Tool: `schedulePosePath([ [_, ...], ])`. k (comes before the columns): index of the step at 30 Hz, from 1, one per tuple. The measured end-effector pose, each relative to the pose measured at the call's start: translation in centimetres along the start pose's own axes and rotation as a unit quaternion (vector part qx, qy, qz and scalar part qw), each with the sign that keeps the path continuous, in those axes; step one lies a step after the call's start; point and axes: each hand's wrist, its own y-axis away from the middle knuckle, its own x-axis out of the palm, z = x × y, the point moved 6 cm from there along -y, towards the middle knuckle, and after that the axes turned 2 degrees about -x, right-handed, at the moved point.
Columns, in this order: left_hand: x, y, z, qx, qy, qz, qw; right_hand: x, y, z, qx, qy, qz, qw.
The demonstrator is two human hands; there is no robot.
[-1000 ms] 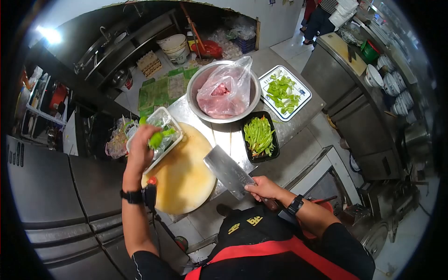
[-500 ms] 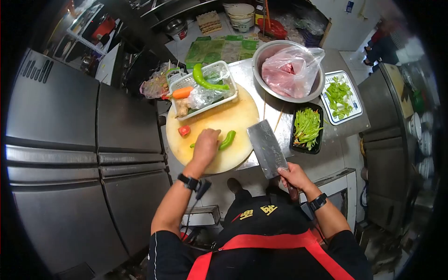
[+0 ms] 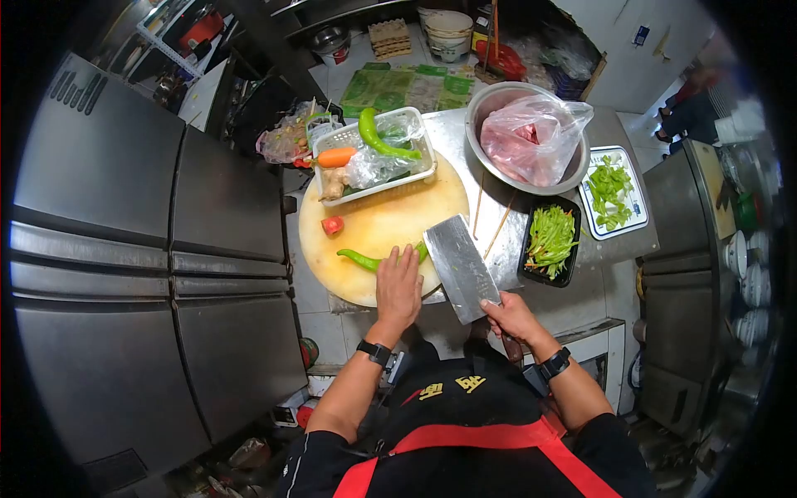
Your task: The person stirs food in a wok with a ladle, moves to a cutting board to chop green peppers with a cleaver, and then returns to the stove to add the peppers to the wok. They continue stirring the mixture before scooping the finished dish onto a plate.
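The likeliest trouble here is a cut finger: the left hand (image 3: 398,286) lies flat on the round cutting board (image 3: 365,228) with its fingertips over a long green pepper (image 3: 359,260), and the broad blade of the cleaver (image 3: 461,267) hangs just beside those fingers, so a chop begun before the fingers curl back could catch them. The pepper is curved and smooth-skinned, and I judge it could roll under the blade if it is only pressed from above. The board also overhangs the near edge of the steel bench (image 3: 506,241), so a heavy stroke close to that edge might tip or shift it. As for the grip, the left hand is spread open, palm down, holding nothing, its fingers resting on the right-hand part of the pepper; a second bit of green shows just past the fingertips, next to the blade. The right hand (image 3: 508,317) is closed around the cleaver's handle, with the blade angled up and away from the person, over the board's right edge. The pepper itself lies across the near half of the board, its tip pointing left. Farther back a small red piece (image 3: 332,224) sits on the board, and behind it a white basket (image 3: 419,162) holds a carrot, ginger and another green pepper. To the right stand a metal bowl (image 3: 486,108) with bagged meat and a black tray (image 3: 531,270) of cut green strips.
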Motion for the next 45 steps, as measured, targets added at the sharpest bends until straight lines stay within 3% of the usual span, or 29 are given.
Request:
schedulePosePath([
  [9, 1.0, 0.4, -0.1, -0.033, -0.01, 0.032, 0.999, 1.8, -3.8, 2.2, -0.034, 0.015, -0.044, 0.998],
  [15, 1.4, 0.3, 0.2, -0.056, 0.008, 0.042, 0.998, 3.1, -0.6, -1.4, 0.007, 0.038, 0.037, 0.999],
  [17, 1.4, 0.5, 0.4, -0.064, 0.015, 0.051, 0.997, 3.6, -1.1, -2.2, 0.007, -0.009, 0.044, 0.999],
  [23, 1.4, 0.9, 1.1, -0.074, 0.103, 0.049, 0.991, 7.7, -3.0, -2.1, 0.022, 0.003, 0.105, 0.994],
  [25, 0.9, 0.7, 1.7, -0.056, 0.172, 0.038, 0.983, 8.8, -3.0, -2.9, 0.035, -0.053, 0.112, 0.992],
  [29, -3.0, 3.5, 6.2, -0.052, 0.085, 0.02, 0.995, 7.6, -3.1, -3.1, 0.034, -0.03, 0.122, 0.991],
  [31, -2.8, 4.8, 7.6, -0.041, 0.007, 0.088, 0.995, 7.9, -3.2, -2.9, 0.041, -0.023, 0.125, 0.991],
  [40, -2.1, 4.8, 8.5, -0.043, 0.059, 0.062, 0.995, 14.8, -5.5, -2.3, 0.028, -0.042, 0.142, 0.989],
  [45, -3.0, 4.4, 6.9, 0.016, 0.014, 0.078, 0.997, 12.0, -4.1, -0.4, 0.027, 0.004, 0.097, 0.995],
])
